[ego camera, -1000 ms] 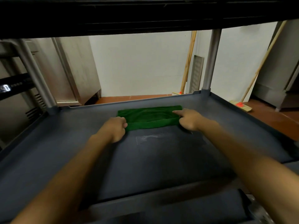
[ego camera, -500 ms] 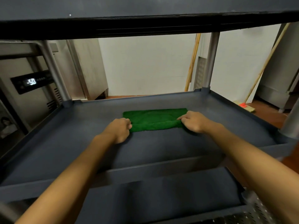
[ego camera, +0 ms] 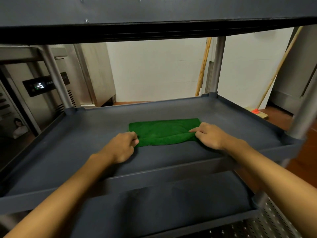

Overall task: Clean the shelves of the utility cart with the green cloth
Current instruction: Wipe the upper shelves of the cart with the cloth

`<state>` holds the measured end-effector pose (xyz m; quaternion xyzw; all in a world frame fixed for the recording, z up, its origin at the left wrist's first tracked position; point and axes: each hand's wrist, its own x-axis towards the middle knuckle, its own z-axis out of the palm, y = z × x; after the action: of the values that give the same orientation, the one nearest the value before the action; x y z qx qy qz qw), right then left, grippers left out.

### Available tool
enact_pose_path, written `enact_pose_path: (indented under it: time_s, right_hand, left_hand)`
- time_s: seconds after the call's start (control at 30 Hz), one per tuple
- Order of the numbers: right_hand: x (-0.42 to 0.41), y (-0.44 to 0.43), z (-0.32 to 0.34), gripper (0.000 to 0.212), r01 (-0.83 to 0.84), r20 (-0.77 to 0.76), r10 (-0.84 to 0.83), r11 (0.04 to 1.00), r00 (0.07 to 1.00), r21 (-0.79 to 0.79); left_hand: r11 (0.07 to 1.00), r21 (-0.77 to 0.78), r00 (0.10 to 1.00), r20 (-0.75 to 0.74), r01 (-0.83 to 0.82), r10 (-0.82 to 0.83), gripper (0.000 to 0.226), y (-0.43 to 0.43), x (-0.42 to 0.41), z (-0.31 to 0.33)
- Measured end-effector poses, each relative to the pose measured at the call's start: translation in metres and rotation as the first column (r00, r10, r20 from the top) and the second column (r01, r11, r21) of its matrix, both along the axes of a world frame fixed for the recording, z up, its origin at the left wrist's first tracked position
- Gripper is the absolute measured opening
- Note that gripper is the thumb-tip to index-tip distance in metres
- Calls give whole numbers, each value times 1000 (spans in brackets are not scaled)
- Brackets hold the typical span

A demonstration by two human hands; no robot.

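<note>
A folded green cloth (ego camera: 163,130) lies flat near the middle of the dark grey middle shelf (ego camera: 72,152) of the utility cart. My left hand (ego camera: 121,146) pinches the cloth's near left corner with curled fingers. My right hand (ego camera: 210,136) pinches the near right corner. The near edge of the cloth is lifted slightly between the two hands. Below, the lower shelf (ego camera: 163,206) of the cart shows. The top shelf (ego camera: 154,12) hangs overhead.
Grey metal posts (ego camera: 217,66) hold the cart's corners. A steel fridge with a lit display (ego camera: 39,86) stands to the left. Broom handles (ego camera: 204,66) lean on the white wall behind. A perforated metal surface (ego camera: 274,220) lies at the lower right.
My view has pulled back and up, so the shelf's front rim and the lower shelf now show. Both hands keep hold of the cloth's near corners, and its near edge has risen slightly.
</note>
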<state>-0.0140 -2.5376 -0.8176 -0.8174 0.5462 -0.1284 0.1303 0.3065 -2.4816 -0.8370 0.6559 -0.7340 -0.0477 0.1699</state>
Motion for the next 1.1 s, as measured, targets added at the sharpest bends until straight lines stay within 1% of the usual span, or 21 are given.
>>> enact_pose_path:
  time_s: [0.1, 0.17, 0.23, 0.33, 0.5, 0.6, 0.73, 0.8, 0.83, 0.87, 0.93, 0.97, 1.0, 1.03, 1.1]
  right_hand:
    - [-5, 9, -9, 39, 14, 24, -12, 997, 1000, -70]
    - [-6, 14, -12, 39, 14, 3, -14, 993, 1000, -120]
    - [-6, 16, -13, 39, 10, -21, -14, 987, 1000, -162]
    - [-4, 17, -11, 38, 19, -47, -28, 984, 999, -176]
    - [-1, 27, -2, 39, -5, -60, -3, 991, 998, -133]
    - [-2, 37, 6, 38, -37, -41, 34, 996, 999, -84]
    - [-9, 45, 9, 36, -82, 14, 83, 996, 996, -36]
    - [-13, 49, 6, 34, -100, 40, 102, 994, 994, -48]
    - [-14, 52, 2, 34, -107, 50, 112, 990, 992, -86]
    - [-16, 56, -4, 35, -112, 52, 121, 982, 991, -154]
    - [-17, 63, -14, 49, -117, 41, 134, 950, 990, -288]
    - [-18, 66, -17, 56, -118, 32, 134, 945, 990, -306]
    - [-18, 67, -19, 59, -113, 33, 130, 943, 991, -312]
    - [-18, 67, -20, 58, -106, 46, 127, 942, 991, -318]
    - [-17, 66, -19, 56, -101, 88, 136, 940, 987, -326]
  left_hand:
    - [997, -53, 995, -94, -47, 41, 21, 17, -7, -11]
    - [992, -98, 990, -123, -80, 68, 18, 22, -10, -16]
    - [985, -136, 992, -94, -102, 90, 16, 23, -12, -15]
    - [972, -214, 995, -21, -96, 94, 21, 25, -16, -9]
    - [960, -276, 998, -48, -56, 44, 31, 36, -19, -5]
    - [965, -263, 1000, -30, -7, -1, 41, 42, -15, -1]
    - [982, -164, 994, 78, 92, -80, 59, 51, -7, 8]
    - [987, -130, 992, 95, 99, -87, 62, 60, -3, 10]
    - [987, -131, 992, 100, 90, -77, 62, 66, -3, 7]
    - [985, -152, 992, 105, 78, -62, 62, 74, -3, 2]
    - [973, -225, 995, 99, 52, -31, 55, 91, -10, -9]
    - [963, -269, 997, 73, 25, -6, 48, 98, -13, -13]
    - [951, -310, 998, 51, -8, 25, 41, 101, -15, -15]
    - [937, -348, 998, 47, -25, 44, 35, 101, -17, -16]
    - [915, -404, 996, 83, -2, 39, 33, 100, -19, -15]
